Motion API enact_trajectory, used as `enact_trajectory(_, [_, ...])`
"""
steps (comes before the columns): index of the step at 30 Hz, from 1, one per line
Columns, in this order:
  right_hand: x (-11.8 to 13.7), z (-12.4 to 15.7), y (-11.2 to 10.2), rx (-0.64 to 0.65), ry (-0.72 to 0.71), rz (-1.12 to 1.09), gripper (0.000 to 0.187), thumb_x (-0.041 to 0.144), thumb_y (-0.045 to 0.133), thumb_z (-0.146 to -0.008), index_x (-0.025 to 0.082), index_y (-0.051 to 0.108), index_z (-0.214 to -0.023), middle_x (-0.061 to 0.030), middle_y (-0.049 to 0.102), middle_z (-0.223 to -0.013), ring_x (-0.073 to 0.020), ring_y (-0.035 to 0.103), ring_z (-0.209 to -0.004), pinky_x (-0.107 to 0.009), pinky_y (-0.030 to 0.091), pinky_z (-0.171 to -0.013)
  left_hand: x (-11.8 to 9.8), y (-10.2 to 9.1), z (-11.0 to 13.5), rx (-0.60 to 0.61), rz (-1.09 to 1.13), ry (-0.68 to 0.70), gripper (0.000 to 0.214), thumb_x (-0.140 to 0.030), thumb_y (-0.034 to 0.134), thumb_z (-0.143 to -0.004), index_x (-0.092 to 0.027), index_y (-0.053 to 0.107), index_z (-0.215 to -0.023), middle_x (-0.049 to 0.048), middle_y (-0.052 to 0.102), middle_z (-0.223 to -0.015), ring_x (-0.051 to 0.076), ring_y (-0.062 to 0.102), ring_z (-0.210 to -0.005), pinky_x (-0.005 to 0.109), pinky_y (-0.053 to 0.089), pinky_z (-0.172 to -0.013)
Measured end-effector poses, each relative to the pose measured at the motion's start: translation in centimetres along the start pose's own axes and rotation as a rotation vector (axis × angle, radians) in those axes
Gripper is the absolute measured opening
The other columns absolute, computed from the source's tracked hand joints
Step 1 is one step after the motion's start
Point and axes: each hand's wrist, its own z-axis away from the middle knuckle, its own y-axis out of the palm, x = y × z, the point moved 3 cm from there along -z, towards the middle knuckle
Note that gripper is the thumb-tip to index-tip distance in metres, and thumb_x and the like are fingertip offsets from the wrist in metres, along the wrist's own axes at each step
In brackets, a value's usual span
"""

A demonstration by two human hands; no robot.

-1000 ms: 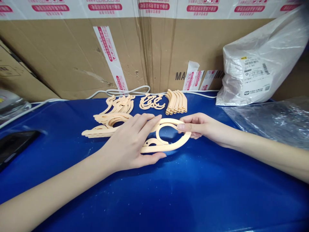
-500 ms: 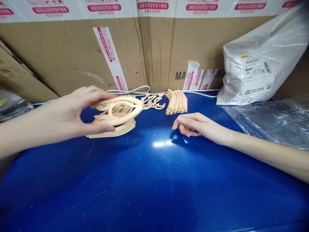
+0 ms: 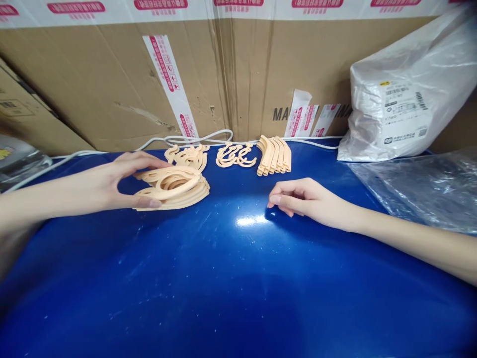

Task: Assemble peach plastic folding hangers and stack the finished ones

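My left hand [image 3: 112, 185] pinches a peach plastic oval hanger piece [image 3: 169, 179] between thumb and fingers, holding it right on top of a stack of like pieces [image 3: 186, 195] on the blue table [image 3: 238, 278]. My right hand [image 3: 301, 199] rests on the table to the right, fingers loosely curled with nothing in them. Behind lie a pile of curved peach parts [image 3: 190, 155], some small hook pieces [image 3: 234, 155] and a row of curved strips [image 3: 275, 155].
Large cardboard boxes [image 3: 223, 74] wall off the back. A white cable [image 3: 201, 138] runs along their foot. A white plastic bag with a label [image 3: 406, 99] and clear crinkled plastic [image 3: 421, 189] lie at the right. A clear wrapped item [image 3: 15, 159] sits at far left.
My left hand carried the oval piece from the table's middle to the left and lowered it onto the stack. My right hand let go of it and stayed resting on the table.
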Motion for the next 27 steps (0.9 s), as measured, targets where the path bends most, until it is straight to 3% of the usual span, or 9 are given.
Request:
enact_trajectory(11, [0.01,0.05,-0.11,-0.016,0.001,-0.015,0.026,0.037,0.052,-0.093,0.015,0.064,-0.083,0.005,0.049,-0.059,-0.0073,0.047,-0.054,-0.021,0.032,-0.05,-0.52,0.56,-0.02,0.028,-0.001,0.055,0.062,-0.063,0.054,-0.082,-0.021,0.052,-0.127,0.0046,0.055,-0.129,0.024,0.053,-0.112,0.045,0.041,-0.1])
enact_trajectory(27, [-0.07,0.0,-0.08,-0.006,-0.008,-0.008,0.026,0.037,0.051,-0.093,0.016,0.064,-0.084,0.005,0.05,-0.059,-0.0076,0.046,-0.054,-0.022,0.034,-0.051,-0.42,0.58,-0.14,0.03,0.003,0.087,0.065,-0.064,0.055,-0.08,-0.021,0.052,-0.128,0.0063,0.054,-0.132,0.026,0.052,-0.117,0.051,0.039,-0.102])
